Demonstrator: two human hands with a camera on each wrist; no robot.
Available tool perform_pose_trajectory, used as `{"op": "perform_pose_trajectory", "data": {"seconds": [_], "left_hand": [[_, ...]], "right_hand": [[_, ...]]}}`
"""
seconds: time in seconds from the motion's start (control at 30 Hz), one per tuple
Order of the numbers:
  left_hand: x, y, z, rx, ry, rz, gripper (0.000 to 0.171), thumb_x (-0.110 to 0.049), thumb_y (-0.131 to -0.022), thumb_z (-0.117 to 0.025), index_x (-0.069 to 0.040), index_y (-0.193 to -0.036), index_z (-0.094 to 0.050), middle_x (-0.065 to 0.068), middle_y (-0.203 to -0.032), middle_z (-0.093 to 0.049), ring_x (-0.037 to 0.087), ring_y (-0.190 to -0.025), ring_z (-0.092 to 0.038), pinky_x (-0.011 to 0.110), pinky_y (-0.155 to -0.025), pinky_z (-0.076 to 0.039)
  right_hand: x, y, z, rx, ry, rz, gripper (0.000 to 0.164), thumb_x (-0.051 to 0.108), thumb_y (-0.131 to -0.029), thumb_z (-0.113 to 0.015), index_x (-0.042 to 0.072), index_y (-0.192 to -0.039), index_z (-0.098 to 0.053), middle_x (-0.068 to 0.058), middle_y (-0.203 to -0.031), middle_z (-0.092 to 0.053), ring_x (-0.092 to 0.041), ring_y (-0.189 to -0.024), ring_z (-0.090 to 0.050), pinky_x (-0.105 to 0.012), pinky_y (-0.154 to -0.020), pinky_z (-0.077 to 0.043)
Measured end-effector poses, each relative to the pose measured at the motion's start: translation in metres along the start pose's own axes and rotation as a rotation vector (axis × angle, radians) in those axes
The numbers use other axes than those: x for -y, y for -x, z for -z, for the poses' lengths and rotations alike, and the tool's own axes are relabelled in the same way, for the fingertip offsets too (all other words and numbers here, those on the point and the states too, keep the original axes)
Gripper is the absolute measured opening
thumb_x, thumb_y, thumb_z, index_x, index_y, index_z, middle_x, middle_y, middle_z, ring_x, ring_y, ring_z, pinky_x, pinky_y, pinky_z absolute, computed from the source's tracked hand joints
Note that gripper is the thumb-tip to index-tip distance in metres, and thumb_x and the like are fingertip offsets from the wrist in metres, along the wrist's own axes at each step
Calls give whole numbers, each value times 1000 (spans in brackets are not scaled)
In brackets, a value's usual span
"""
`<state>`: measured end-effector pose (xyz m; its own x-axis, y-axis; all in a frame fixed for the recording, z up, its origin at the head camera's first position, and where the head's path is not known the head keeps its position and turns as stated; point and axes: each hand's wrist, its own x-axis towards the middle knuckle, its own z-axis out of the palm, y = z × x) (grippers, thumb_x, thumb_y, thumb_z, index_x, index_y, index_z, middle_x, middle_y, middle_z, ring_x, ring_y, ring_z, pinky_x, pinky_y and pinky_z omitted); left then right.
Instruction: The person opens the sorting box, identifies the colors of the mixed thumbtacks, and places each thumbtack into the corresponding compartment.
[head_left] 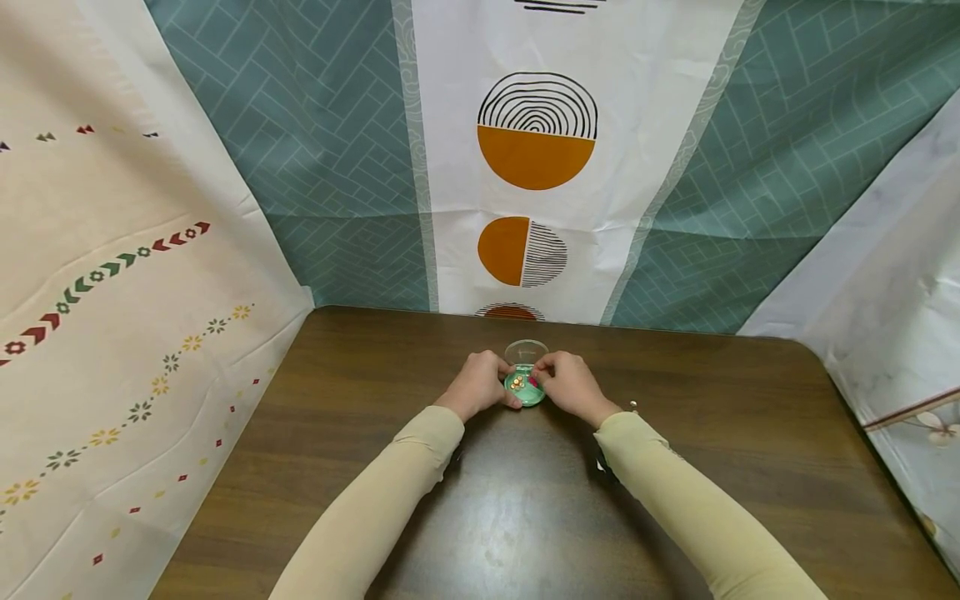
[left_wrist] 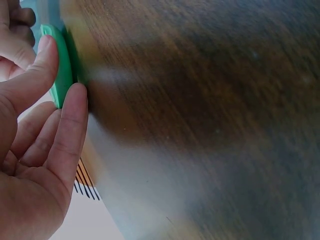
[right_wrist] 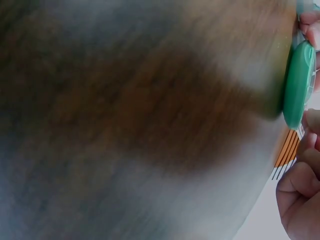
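Note:
A small round green case (head_left: 532,399) with its clear lid (head_left: 527,346) raised lies on the far part of the table. Several small gold pieces (head_left: 517,382) are in its left side, too small to identify. My left hand (head_left: 482,383) holds the case at its left edge; the left wrist view shows the thumb along the green side (left_wrist: 63,70) and fingers beneath. Over the right side of the case, my right hand (head_left: 572,385) pinches a small magenta piece (head_left: 533,382) with curled fingers. From the right wrist view the case (right_wrist: 298,87) appears edge-on, and the fingertips are partly cut off.
The brown wooden table (head_left: 360,367) extends around both forearms. Behind it hangs a patterned green and white curtain (head_left: 352,167); pale cloths hang at the left (head_left: 150,317) and right (head_left: 900,300). A tiny light-coloured thing (head_left: 633,404) shows beside the right wrist.

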<state>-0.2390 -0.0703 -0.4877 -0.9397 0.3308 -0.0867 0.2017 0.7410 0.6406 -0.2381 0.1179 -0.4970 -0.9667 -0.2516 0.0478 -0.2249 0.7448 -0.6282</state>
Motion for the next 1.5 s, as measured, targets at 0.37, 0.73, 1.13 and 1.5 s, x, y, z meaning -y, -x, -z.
{"op": "perform_pose_trajectory", "data": {"seconds": [0.37, 0.73, 1.13, 1.5], "left_hand": [[1, -1, -2, 12, 13, 8, 65, -34, -56, -87, -10, -113, -67, -3, -107, -64, 12, -96, -57, 23, -78, -44], [0, -1, 1, 20, 17, 44, 66, -36, -57, -87, -13, -115, -67, -7, -111, -63, 9, -93, -54, 24, -80, -44], [1, -1, -1, 9, -6, 32, 65, -35, -57, -87, -13, -115, -67, -5, -109, -63, 9, -93, -54, 25, -80, -44], [1, -2, -1, 15, -14, 37, 66, -36, -57, -87, -12, -115, -67, -5, -109, -64, 10, -96, -54, 25, -81, -44]], "right_hand": [[-10, 9, 17, -83, 23, 16, 11, 24, -89, -61, 18, -90, -71, 10, -86, -63, -9, -76, -55, -30, -65, -45], [-48, 40, 78, -99, 22, -23, 19, 30, -91, -60, 15, -98, -69, 3, -93, -64, -17, -52, -51, -33, -56, -45], [-77, 78, 106, -9, 178, -77, 14, 29, -89, -63, 17, -91, -71, 6, -86, -64, -14, -69, -51, -34, -61, -41], [-76, 90, 110, 126, 282, -167, 17, 34, -87, -63, 24, -74, -68, 8, -70, -60, -14, -56, -41, -32, -49, -32]]}}
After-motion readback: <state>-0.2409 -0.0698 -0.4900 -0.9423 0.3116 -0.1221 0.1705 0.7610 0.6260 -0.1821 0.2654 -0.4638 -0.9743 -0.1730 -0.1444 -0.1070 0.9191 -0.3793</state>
